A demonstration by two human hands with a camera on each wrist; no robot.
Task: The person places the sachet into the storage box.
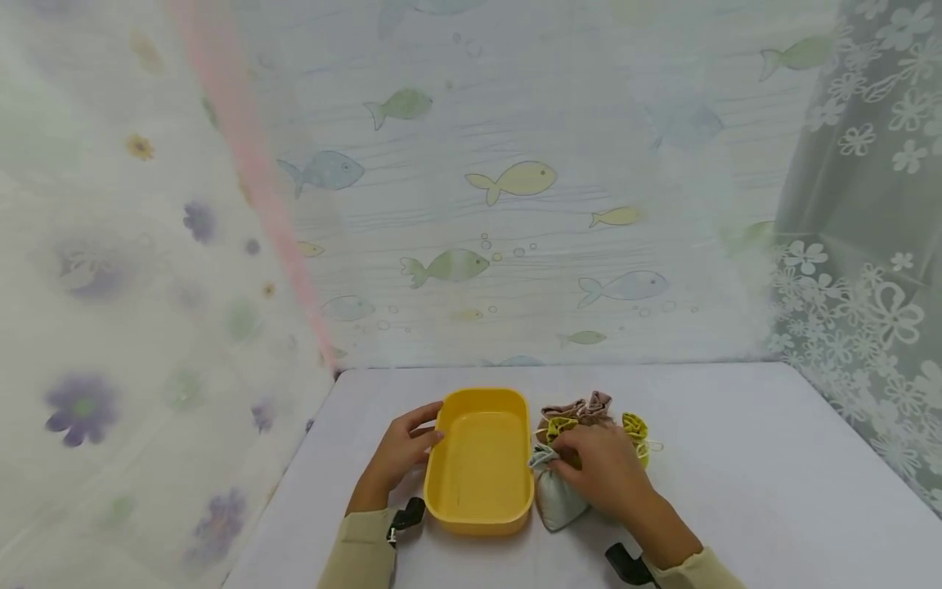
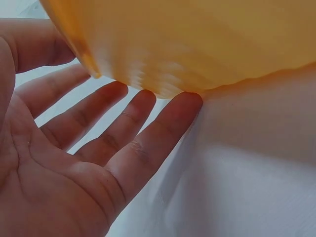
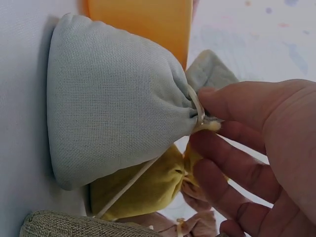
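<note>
My right hand [image 1: 605, 466] pinches the tied neck of a pale grey-blue drawstring pouch [image 1: 561, 499] between thumb and fingers. Up close in the right wrist view, the pouch [image 3: 113, 103] looks full and its cord is drawn tight. On the other side, my left hand [image 1: 401, 448] touches the left side of a yellow rectangular tray [image 1: 482, 458]. The left wrist view shows the fingers [image 2: 148, 138] fairly straight, their tips against the tray's outer wall [image 2: 197, 44], with the thumb near the rim. Nothing lies inside the tray.
Behind the right hand cluster more pouches: a brownish-pink one [image 1: 567, 409] and yellow-green ones [image 1: 634, 427]. A coarse brown-grey pouch [image 3: 84, 226] shows in the right wrist view. The table has a white cover [image 1: 736, 474], with patterned curtains [image 1: 515, 311] around it.
</note>
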